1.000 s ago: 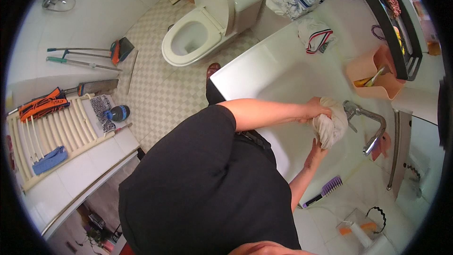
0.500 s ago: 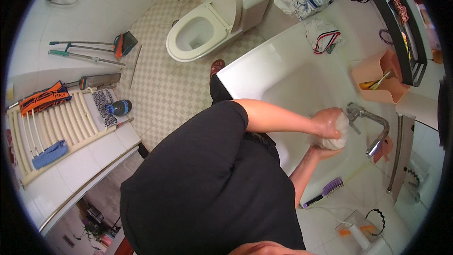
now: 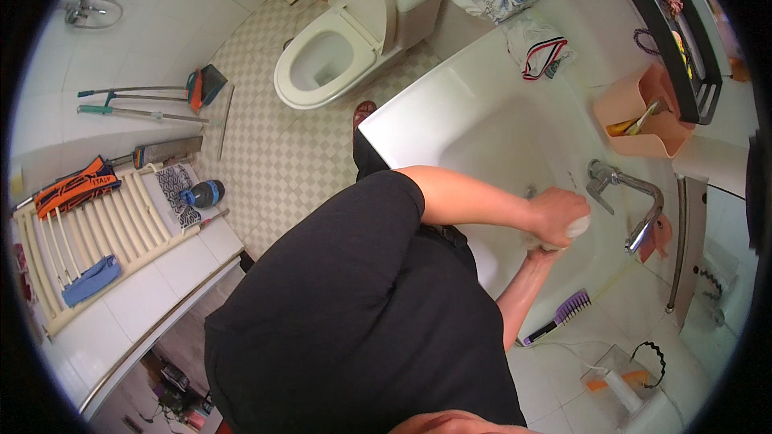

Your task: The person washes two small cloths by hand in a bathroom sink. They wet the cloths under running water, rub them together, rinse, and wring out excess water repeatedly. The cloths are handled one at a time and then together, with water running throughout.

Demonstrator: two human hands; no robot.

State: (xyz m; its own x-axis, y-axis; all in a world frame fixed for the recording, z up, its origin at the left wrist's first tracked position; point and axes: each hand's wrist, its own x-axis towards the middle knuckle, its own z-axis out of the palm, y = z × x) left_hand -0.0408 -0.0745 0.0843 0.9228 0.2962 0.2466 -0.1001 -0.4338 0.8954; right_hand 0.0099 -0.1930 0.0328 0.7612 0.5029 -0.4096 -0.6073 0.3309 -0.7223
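Observation:
Over the sink basin [image 3: 402,124], both my hands are closed around a bunched white cloth [image 3: 579,227]. My left hand [image 3: 560,215] wraps over it from above, fingers curled. Just below, my right hand [image 3: 547,251] grips the lower part of the bundle; most of its fingers are hidden behind the left hand and the cloth. A rounded end of the cloth pokes out beside the left knuckles. The chrome faucet [image 3: 635,185] stands right of my hands, apart from them.
At the basin's far end lies a white cloth with a striped band [image 3: 545,56]. A pink container [image 3: 647,116] and a black shelf [image 3: 667,32] line the wall side. A purple hairbrush [image 3: 563,315] rests on the near rim. The toilet [image 3: 330,56] stands to the left.
My left hand has closed over the cloth, which is squeezed into a smaller bundle with less of it showing. The right hand has drawn in beneath it. The view has shifted slightly.

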